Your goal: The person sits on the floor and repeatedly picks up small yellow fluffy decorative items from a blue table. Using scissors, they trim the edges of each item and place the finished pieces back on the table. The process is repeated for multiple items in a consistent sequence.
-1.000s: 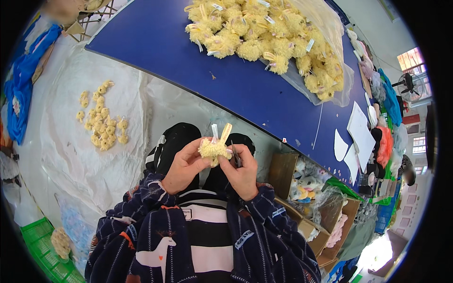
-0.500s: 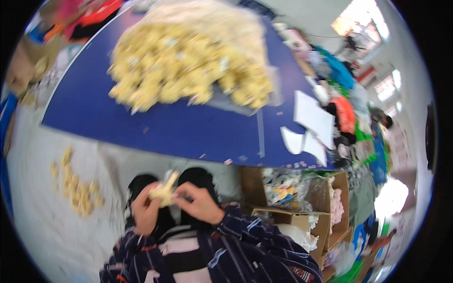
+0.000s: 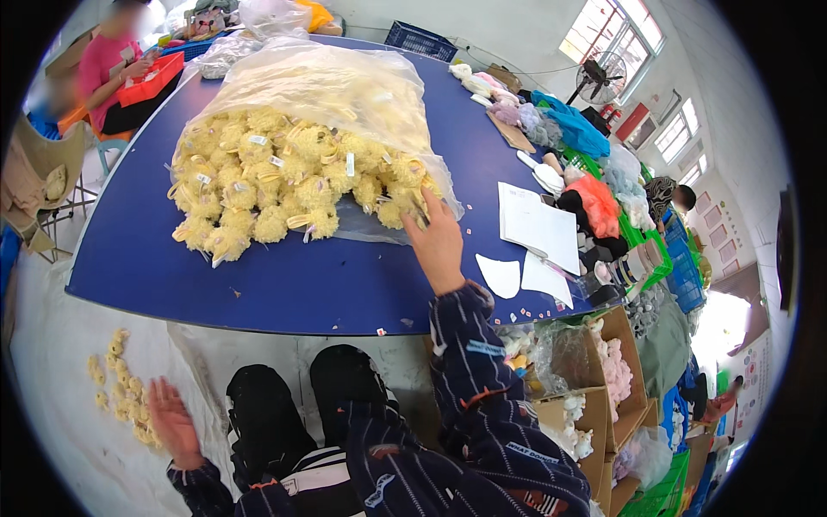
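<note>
A heap of fluffy yellow plush toys [image 3: 284,185] with white tags spills from a clear plastic bag [image 3: 327,82] on the blue table [image 3: 284,284]. My right hand [image 3: 438,241] reaches across the table, fingers spread at the right end of the heap, touching a yellow toy [image 3: 405,211]; whether it grips one I cannot tell. My left hand [image 3: 172,422] hangs low at my left side, fingers spread and empty, next to several small yellow toys [image 3: 116,383] lying on a white sheet [image 3: 69,431] on the floor. My knees in black trousers [image 3: 301,405] are below the table edge.
White papers and cut shapes [image 3: 538,237] lie on the table's right side. Cardboard boxes [image 3: 603,379] with stuffing stand at my right. A person in pink [image 3: 116,65] sits at the far left with a red tray. Green and blue crates, fabric piles and another person are far right.
Both hands held one yellow toy at my lap. Now the hands are apart: the left has dropped to the floor pile, empty, and the right has reached up to the heap.
</note>
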`<move>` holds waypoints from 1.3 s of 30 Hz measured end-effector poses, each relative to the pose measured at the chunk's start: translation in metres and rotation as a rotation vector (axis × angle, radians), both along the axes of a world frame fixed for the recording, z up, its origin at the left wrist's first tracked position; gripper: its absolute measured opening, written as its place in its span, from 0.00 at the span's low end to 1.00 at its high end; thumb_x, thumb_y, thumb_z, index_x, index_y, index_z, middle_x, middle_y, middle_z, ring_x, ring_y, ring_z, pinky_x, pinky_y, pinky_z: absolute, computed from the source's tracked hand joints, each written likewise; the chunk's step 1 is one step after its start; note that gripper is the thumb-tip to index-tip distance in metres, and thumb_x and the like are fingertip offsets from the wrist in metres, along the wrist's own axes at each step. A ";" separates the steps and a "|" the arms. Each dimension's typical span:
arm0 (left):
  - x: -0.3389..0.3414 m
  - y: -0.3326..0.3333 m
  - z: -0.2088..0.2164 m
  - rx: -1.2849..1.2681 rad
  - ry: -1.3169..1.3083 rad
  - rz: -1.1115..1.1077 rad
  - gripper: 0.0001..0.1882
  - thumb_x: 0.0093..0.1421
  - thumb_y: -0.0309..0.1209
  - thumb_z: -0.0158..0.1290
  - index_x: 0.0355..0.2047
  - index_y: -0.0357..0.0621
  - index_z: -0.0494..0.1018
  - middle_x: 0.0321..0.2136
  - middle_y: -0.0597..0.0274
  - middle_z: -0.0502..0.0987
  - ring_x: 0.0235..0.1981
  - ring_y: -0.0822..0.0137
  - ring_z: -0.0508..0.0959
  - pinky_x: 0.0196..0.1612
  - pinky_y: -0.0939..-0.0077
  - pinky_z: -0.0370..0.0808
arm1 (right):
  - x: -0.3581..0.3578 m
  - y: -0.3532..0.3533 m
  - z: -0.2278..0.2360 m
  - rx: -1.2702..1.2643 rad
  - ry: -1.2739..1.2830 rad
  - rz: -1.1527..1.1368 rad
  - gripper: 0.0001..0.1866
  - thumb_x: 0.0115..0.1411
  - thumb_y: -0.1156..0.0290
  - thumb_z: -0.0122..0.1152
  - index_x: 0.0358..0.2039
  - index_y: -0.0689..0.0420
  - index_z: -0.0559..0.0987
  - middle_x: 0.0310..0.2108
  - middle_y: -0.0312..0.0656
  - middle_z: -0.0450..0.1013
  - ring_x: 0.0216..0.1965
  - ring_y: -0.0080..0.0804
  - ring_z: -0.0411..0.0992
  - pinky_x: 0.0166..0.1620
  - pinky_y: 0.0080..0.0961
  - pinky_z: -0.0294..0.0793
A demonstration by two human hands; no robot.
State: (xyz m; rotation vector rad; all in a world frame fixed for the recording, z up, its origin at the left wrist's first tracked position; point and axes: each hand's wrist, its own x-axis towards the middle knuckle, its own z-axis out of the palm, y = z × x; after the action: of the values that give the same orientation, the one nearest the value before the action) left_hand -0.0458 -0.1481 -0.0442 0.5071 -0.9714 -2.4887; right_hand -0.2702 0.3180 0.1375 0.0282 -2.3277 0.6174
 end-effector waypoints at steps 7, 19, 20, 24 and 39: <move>-0.024 0.132 0.086 -0.219 -0.138 -0.303 0.09 0.61 0.28 0.47 0.42 0.41 0.69 0.34 0.63 0.74 0.30 0.73 0.74 0.32 0.81 0.71 | -0.005 -0.019 -0.010 -0.103 0.025 0.131 0.19 0.49 0.72 0.60 0.44 0.60 0.72 0.38 0.53 0.72 0.39 0.46 0.73 0.39 0.33 0.71; -0.026 0.171 0.098 -0.618 0.279 -0.665 0.27 0.55 0.22 0.53 0.55 0.40 0.60 0.56 0.53 0.60 0.55 0.66 0.64 0.56 0.73 0.63 | 0.158 -0.115 -0.050 -1.247 -1.071 0.743 0.13 0.58 0.74 0.54 0.44 0.63 0.74 0.20 0.27 0.66 0.15 0.10 0.56 0.17 0.11 0.52; -0.021 0.172 0.097 -0.625 0.277 -0.630 0.27 0.54 0.22 0.54 0.55 0.40 0.60 0.56 0.52 0.60 0.55 0.65 0.64 0.56 0.72 0.62 | 0.161 -0.117 -0.054 -1.222 -1.082 0.739 0.13 0.59 0.73 0.53 0.44 0.63 0.74 0.19 0.27 0.65 0.15 0.10 0.56 0.17 0.11 0.53; -0.021 0.160 0.092 -0.882 0.279 -0.621 0.24 0.55 0.26 0.53 0.52 0.39 0.63 0.50 0.51 0.66 0.50 0.65 0.69 0.52 0.73 0.65 | 0.168 -0.124 -0.060 -1.131 -1.062 0.712 0.13 0.59 0.73 0.53 0.44 0.63 0.74 0.20 0.27 0.67 0.15 0.09 0.57 0.18 0.10 0.53; -0.010 0.166 0.085 -0.026 0.018 -0.713 0.17 0.63 0.33 0.45 0.49 0.39 0.64 0.46 0.58 0.71 0.42 0.69 0.74 0.38 0.75 0.75 | 0.181 -0.130 -0.070 -0.744 -0.758 0.794 0.07 0.58 0.72 0.59 0.31 0.62 0.74 0.20 0.34 0.70 0.19 0.14 0.64 0.21 0.12 0.61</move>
State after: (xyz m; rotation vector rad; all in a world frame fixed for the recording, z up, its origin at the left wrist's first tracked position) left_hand -0.0554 0.0180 0.0409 0.1299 -1.3556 -3.0754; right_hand -0.0895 0.1881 0.0676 0.4531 -2.5564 2.1656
